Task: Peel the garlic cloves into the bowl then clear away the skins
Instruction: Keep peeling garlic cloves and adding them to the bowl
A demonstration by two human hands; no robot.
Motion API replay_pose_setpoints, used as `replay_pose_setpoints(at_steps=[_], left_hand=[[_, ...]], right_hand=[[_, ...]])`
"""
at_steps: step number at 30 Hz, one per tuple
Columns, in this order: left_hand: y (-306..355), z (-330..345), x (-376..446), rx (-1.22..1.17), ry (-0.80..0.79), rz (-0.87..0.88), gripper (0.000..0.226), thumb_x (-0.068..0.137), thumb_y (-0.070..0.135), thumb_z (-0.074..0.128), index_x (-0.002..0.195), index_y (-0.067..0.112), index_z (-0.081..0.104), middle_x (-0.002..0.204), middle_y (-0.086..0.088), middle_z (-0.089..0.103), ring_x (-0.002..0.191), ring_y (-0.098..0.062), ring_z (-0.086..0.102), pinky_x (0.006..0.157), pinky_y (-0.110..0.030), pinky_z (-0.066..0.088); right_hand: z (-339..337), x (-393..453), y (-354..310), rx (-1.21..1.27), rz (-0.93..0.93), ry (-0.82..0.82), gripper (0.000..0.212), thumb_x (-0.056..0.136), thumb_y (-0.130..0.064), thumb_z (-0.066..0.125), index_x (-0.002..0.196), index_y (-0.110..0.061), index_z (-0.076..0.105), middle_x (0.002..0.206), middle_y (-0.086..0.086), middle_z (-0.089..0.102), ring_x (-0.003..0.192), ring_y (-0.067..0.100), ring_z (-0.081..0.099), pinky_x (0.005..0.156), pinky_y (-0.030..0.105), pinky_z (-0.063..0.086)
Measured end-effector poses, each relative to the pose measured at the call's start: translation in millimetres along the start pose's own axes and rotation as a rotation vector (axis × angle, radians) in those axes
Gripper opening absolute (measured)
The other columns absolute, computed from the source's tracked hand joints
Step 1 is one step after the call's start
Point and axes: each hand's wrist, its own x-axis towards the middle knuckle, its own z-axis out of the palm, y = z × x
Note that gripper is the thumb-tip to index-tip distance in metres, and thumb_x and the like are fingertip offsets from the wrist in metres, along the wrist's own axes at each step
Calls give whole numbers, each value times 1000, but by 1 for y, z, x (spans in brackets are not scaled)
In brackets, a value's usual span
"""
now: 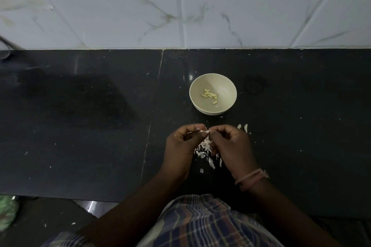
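Observation:
A pale bowl stands on the black counter and holds several peeled garlic cloves. Just in front of it, my left hand and my right hand meet fingertip to fingertip, both pinching a garlic clove with papery skin on it. Under and between the hands lies a pile of white garlic skins. Two more pale garlic pieces lie by my right hand's knuckles.
A white marble-tiled wall rises behind the counter. Small skin flecks are scattered over the dark surface. Something green sits below the counter's front edge at the far left. A thread band circles my right wrist.

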Motion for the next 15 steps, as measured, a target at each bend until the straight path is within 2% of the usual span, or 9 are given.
replay_pose_setpoints(at_steps=[3, 6, 9, 13, 15], left_hand=[[0, 2, 0, 5, 3, 41, 20, 86, -2, 74, 98, 13, 78, 97, -17, 77, 92, -29, 73, 89, -46, 58], [3, 5, -1, -10, -13, 87, 25, 84, -10, 71, 106, 4, 72, 99, -18, 76, 91, -25, 73, 84, -35, 59], [3, 7, 0, -53, 14, 72, 29, 83, -8, 74, 111, 2, 71, 100, -17, 75, 92, -25, 73, 84, -34, 60], [2, 8, 0, -100, 17, 30, 18, 87, -7, 70, 104, -2, 72, 99, -22, 75, 94, -30, 74, 85, -36, 60], [1, 9, -1, -110, 31, 28, 15, 86, -7, 72, 99, 0, 74, 97, -23, 75, 91, -32, 73, 88, -41, 59]], right_hand=[[0, -1, -2, -66, -51, -5, 8, 89, -8, 68, 85, -13, 74, 70, 2, 71, 60, 14, 65, 56, 29, 55], [-1, -1, -5, -84, -84, 18, 7, 85, -6, 71, 81, -12, 73, 67, 3, 70, 56, 15, 63, 54, 27, 52], [1, -3, -5, -70, -110, 41, 7, 84, -8, 75, 79, -12, 71, 64, 4, 68, 55, 19, 62, 52, 26, 50], [3, -2, -2, -101, -141, 83, 10, 82, -9, 74, 77, -17, 70, 68, 6, 69, 60, 19, 62, 58, 32, 51], [4, -2, -3, -87, -139, 96, 8, 81, -9, 75, 77, -16, 71, 68, 6, 69, 60, 15, 62, 58, 29, 51]])
